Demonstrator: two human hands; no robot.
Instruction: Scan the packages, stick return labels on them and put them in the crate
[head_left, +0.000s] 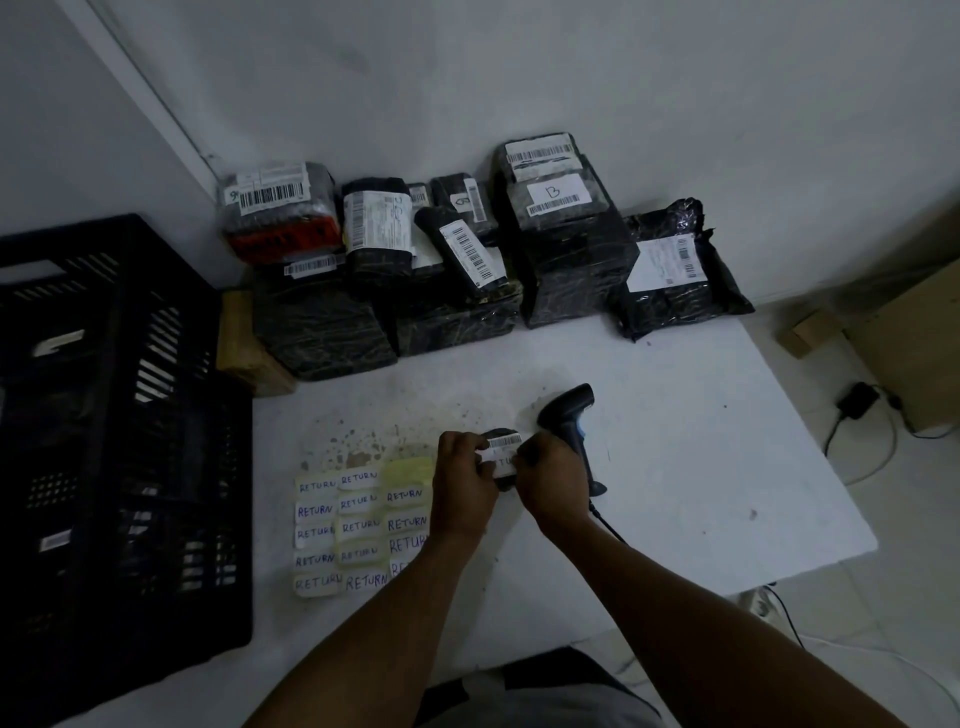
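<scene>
A small dark package (501, 457) with a barcode strip and a white return label (500, 462) across its top is held just above the white table (701, 467). Loose handwritten return labels (358, 530) lie left of it, stacked black packages (467, 260) beyond, the black crate (119, 441) far left, the scanner (574, 431) just right.

We see the crate (119, 415) left of the table (727, 467); packages (467, 260) along its far edge, return labels (358, 530) near-left, scanner (571, 421) right of them.
</scene>
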